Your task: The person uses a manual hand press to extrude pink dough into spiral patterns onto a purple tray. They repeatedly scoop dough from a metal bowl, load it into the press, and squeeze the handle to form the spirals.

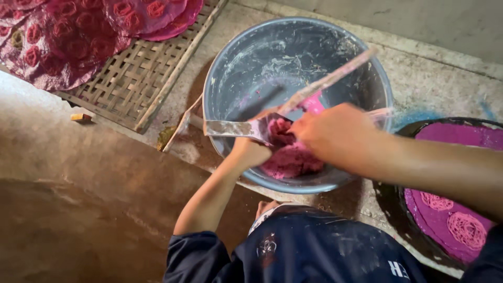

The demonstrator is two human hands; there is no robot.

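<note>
1. Dough (291, 157), pink and lumpy, sits at the near side of the basin's bottom, right under my two hands.
2. My left hand (250, 152) is closed on the handle end of a scraper (236, 128), a flat blade smeared with pale paste that pokes out leftward over the basin's rim.
3. My right hand (335, 133) is curled over the dough. A long stick (330, 78) rises from under it up to the right, and I judge the hand is closed on the stick, though the fingers themselves are hidden from me.
4. I see the basin (251, 57) as round, grey-blue, streaked inside with dried white paste and a few pink smears. It rests on a rough stone ledge (445, 84).
5. To my right, just beside the basin, a dark pan (403, 209) holds a purple sheet (461, 141) with two coiled thread-like rounds on it.
6. At the upper left a woven bamboo tray (141, 78) lies on the ledge, carrying dark red sheets (68, 42) patterned with rosettes.
7. A thin strip (181, 126) leans against the basin's left side, near the tray's corner.
8. Below the hands I see my dark blue shirt (314, 251), marked with white smudges.
9. Brown ground (78, 199) fills the lower left.
</note>
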